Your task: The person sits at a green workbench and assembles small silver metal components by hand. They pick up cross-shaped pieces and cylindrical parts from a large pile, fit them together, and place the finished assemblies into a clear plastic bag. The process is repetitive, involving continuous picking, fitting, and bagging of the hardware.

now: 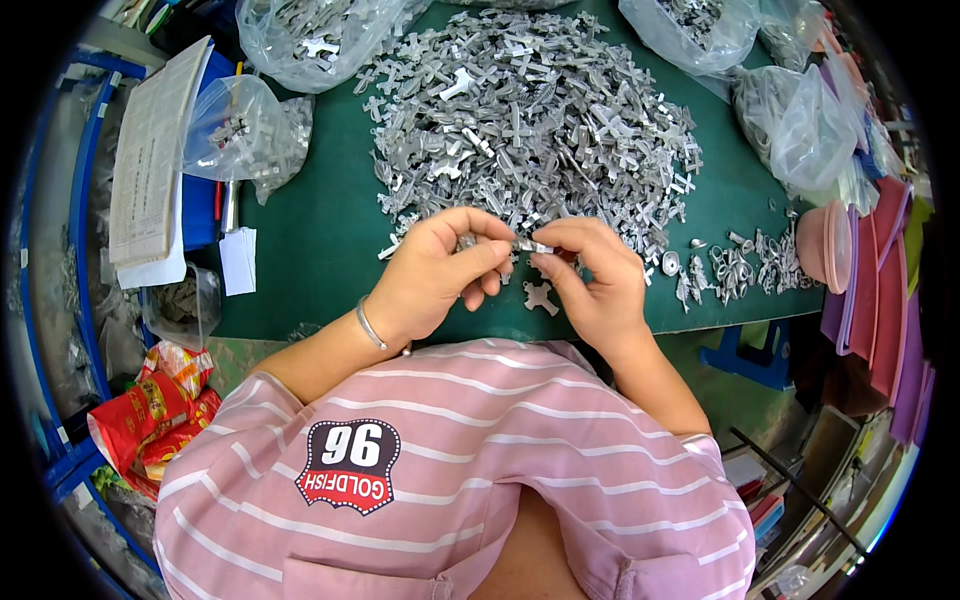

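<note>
Between my two hands, just in front of a big heap of silver cross-shaped metal pieces (540, 110), is a small silver metal piece (530, 245). The thumb and forefinger of my left hand (435, 265) pinch its left end, and the other fingers curl in, with some more metal showing by them. My right hand (600, 275) pinches the right end between thumb and forefinger. The fingers partly cover the piece, so its full shape is hidden. A single cross-shaped piece (540, 298) lies flat on the green tabletop (290, 290), just below the fingers.
Clear plastic bags of metal parts (310, 45) stand at the back left, others (800, 125) at the right. Small rings and loose parts (735, 270) lie right of the heap, beside pink cups (825, 245). A clipboard with papers (160, 160) and a clear tub (182, 305) are at the left.
</note>
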Action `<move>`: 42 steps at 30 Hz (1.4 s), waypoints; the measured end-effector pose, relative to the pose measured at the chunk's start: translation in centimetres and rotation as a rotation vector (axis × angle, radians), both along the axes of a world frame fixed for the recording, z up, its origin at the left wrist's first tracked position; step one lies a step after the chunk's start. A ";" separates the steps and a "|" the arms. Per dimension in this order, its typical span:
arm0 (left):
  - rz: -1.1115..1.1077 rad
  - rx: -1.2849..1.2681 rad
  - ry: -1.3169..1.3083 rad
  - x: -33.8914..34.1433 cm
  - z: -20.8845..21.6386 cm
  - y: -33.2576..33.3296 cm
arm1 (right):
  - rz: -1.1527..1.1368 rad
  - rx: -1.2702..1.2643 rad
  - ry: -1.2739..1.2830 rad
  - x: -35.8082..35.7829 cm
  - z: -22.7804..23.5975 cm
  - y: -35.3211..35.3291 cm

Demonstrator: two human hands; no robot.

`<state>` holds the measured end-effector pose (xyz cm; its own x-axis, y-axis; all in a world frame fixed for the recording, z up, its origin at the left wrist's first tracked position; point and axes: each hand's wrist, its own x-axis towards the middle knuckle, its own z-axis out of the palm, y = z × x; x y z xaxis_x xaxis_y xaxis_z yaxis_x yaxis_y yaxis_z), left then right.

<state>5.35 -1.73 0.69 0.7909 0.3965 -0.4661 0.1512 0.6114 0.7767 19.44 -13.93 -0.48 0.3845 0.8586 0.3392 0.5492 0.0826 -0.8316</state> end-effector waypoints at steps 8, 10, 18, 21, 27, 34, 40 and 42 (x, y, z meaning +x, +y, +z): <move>-0.037 0.017 0.003 0.2 0.0 -0.1 | 0.065 0.041 0.453 -0.1 0.1 -0.1; -0.016 0.051 0.002 0.2 0.0 -0.2 | 0.051 0.024 0.700 -0.1 -0.2 -0.3; -0.013 0.027 -0.009 0.1 0.4 -0.1 | 0.004 -0.014 1.023 0.3 -0.2 -0.4; -0.003 0.040 -0.020 0.0 0.0 -0.1 | -0.027 -0.013 0.989 0.1 0.0 -0.4; 0.033 -0.247 -0.003 0.2 0.3 0.0 | 0.163 0.198 0.102 -1.0 1.4 0.0; -0.043 -0.267 0.021 -0.5 -0.4 0.1 | -0.050 0.041 -0.369 0.8 0.0 3.3; -0.017 -0.146 0.009 -0.8 -0.1 0.4 | -0.198 0.141 -0.338 1.8 0.5 3.3; 0.039 -0.186 -0.006 -0.7 -0.3 0.3 | -0.071 0.179 -0.277 1.7 1.0 2.6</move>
